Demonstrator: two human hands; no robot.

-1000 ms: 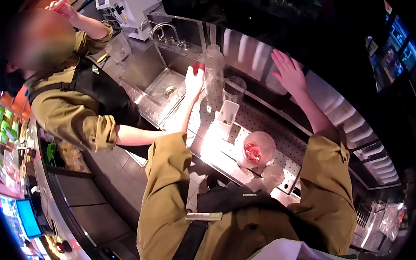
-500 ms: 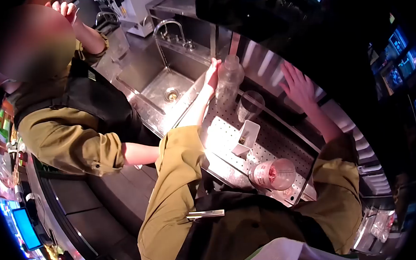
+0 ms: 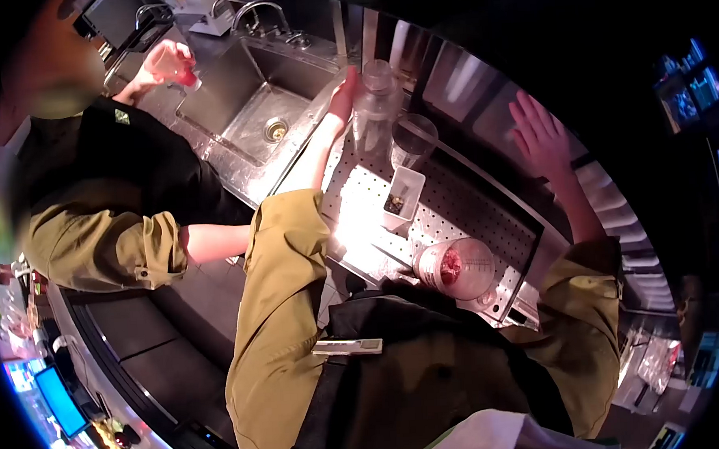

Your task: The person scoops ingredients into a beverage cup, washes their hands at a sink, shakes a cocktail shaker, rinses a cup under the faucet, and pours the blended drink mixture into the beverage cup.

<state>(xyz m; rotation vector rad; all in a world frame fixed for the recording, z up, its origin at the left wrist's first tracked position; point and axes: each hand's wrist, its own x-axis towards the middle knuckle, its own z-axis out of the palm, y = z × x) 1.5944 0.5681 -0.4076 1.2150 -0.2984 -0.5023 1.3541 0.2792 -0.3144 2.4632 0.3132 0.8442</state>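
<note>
My left hand [image 3: 342,102] is at the right rim of the sink, beside a tall clear bottle [image 3: 376,114]. I see it edge-on, with the fingers stretched out; whether it touches the bottle I cannot tell. My right hand [image 3: 542,138] is open with spread fingers, near the dark panel on the right, and holds nothing. Between my arms, a perforated metal drainboard [image 3: 464,195] bears a clear empty-looking cup [image 3: 413,140] and a small white square container [image 3: 402,191] with dark bits inside. Closer to me stands a clear measuring jug [image 3: 469,269] with red contents.
A steel sink [image 3: 252,120] with a curved faucet [image 3: 260,10] lies ahead on the left. Close at my left stands a co-worker [image 3: 105,181], whose raised hand [image 3: 168,64] holds a small clear cup [image 3: 182,75] with red in it. A lit screen [image 3: 60,400] is at lower left.
My view has shifted, so the counter things sit further left and up. The co-worker's hand has come from near the head to above the sink's edge, with the small cup showing.
</note>
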